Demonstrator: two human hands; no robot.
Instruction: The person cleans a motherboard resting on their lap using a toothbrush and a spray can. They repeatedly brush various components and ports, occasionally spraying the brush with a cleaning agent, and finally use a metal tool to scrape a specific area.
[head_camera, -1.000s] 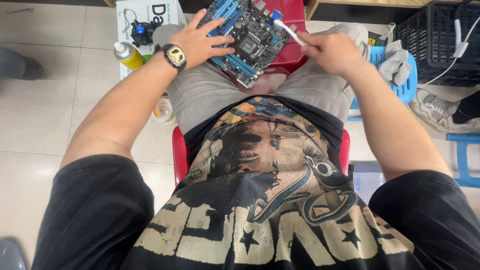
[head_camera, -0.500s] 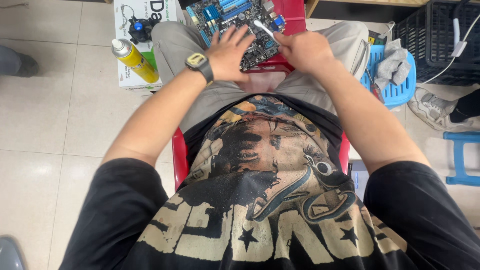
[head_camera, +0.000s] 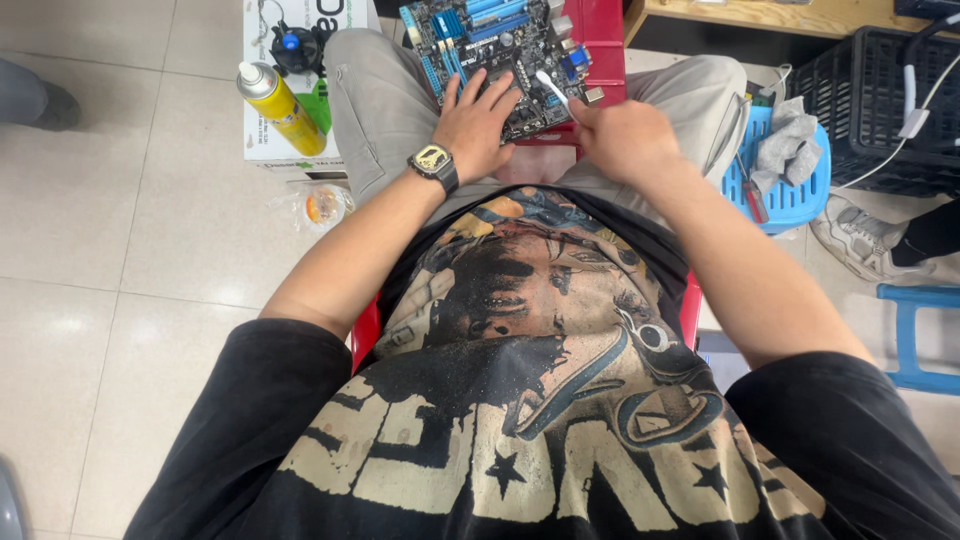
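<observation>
A blue computer motherboard (head_camera: 500, 40) lies on a red stool (head_camera: 605, 40) between my knees. My left hand (head_camera: 478, 120), with a black watch on its wrist, presses flat on the board's near edge. My right hand (head_camera: 622, 135) is closed around a white brush (head_camera: 553, 88) whose tip rests on the board near its right side. I sit on a red seat in grey trousers and a black printed shirt.
A yellow spray can (head_camera: 280, 105) and a black cooler fan (head_camera: 297, 48) sit on a white box (head_camera: 262, 140) at left. A small plastic bag (head_camera: 322, 205) lies on the tiled floor. At right stand a blue basket with rags (head_camera: 785, 170) and a black crate (head_camera: 875, 100).
My view has tilted down. Both hands have drawn closer to my body, the left hand sliding from the board's left part to its near edge. The brush stays on the board.
</observation>
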